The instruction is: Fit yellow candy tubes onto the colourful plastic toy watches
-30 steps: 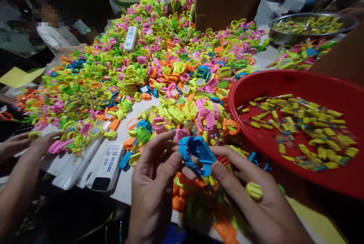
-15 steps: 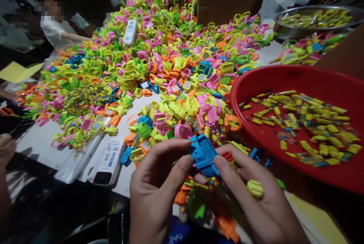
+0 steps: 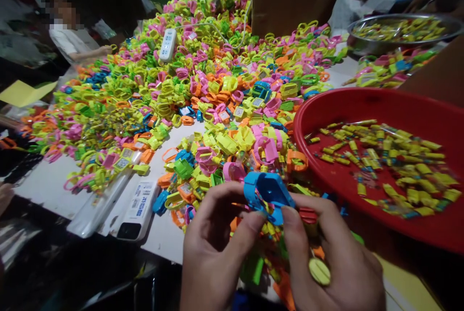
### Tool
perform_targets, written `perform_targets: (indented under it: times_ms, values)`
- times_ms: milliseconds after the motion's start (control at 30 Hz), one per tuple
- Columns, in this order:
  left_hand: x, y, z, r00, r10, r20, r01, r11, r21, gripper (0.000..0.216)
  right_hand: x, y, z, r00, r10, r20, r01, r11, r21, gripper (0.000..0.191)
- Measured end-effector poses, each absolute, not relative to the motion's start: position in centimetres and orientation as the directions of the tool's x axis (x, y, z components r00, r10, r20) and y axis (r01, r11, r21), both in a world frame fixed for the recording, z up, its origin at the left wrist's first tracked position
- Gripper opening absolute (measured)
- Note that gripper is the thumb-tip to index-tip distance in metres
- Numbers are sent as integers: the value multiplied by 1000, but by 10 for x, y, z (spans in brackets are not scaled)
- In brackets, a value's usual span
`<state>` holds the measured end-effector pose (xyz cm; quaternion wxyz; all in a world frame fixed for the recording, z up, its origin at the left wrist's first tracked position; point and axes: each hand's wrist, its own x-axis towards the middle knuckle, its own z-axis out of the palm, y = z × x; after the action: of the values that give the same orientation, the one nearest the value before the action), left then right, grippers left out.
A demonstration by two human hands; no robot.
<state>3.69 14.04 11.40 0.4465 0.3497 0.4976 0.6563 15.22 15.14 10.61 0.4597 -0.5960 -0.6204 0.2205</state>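
Observation:
A blue plastic toy watch (image 3: 277,188) is pinched between my two hands, its strap curved up at the left and its hollow case facing me. My left hand (image 3: 217,248) grips the strap end with thumb and forefinger. My right hand (image 3: 337,248) holds the case side the same way. A small yellow slotted disc (image 3: 319,271) shows against my right palm, partly hidden by the fingers. Behind the right forefinger is a red piece (image 3: 308,215). Under and beyond my hands lies a heap of pink, yellow, green and orange toy watches (image 3: 232,142).
At right stands a red basin (image 3: 304,103) with small yellow tubes. A metal bowl (image 3: 357,48) holds more behind it. On the left are a white phone-like box (image 3: 139,209) and clear plastic tube (image 3: 90,214). A power strip (image 3: 167,45) rests on the big pile; a person (image 3: 70,38) sits beyond.
The blue toy watch has been turned: its strap now arches up and its case opening faces me. Both hands have shifted slightly right. The other person's arm has moved.

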Motion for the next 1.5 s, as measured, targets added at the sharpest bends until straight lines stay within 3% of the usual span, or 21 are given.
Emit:
perform_targets:
  times_ms: [100,167,267,367,500,667,800,1000,1200,1500]
  values:
    - [32,140,112,-263,963,64,-147,-106,983,9,158,154,107,70,969,238,477,177,-861,13]
    - [24,141,114,-235,957,168,64,-157,985,8,169,159,110,22,967,255,460,217,-861,14]
    - [9,141,121,-59,938,343,463,-278,841,15,187,170,113,-89,917,389,485,381,-787,22]
    - [-4,138,130,201,914,352,609,-398,686,24,199,178,114,-303,841,449,448,541,-712,31]
    - [-12,137,135,241,924,298,559,-383,735,23,202,182,109,-476,762,439,327,617,-715,26]
    - [-12,139,125,106,945,310,387,-327,862,26,200,176,102,-396,811,432,357,569,-741,19]
    - [-12,141,121,105,952,287,352,-305,885,28,197,171,100,-339,823,456,379,563,-734,22]
    - [-21,142,122,205,911,359,487,-413,770,34,197,172,99,-395,766,507,420,642,-642,31]
    - [-26,142,121,311,855,415,611,-514,603,33,202,180,101,-448,772,451,386,621,-682,30]
    - [-29,145,115,340,837,428,605,-544,582,34,201,173,103,-480,747,461,517,665,-539,22]
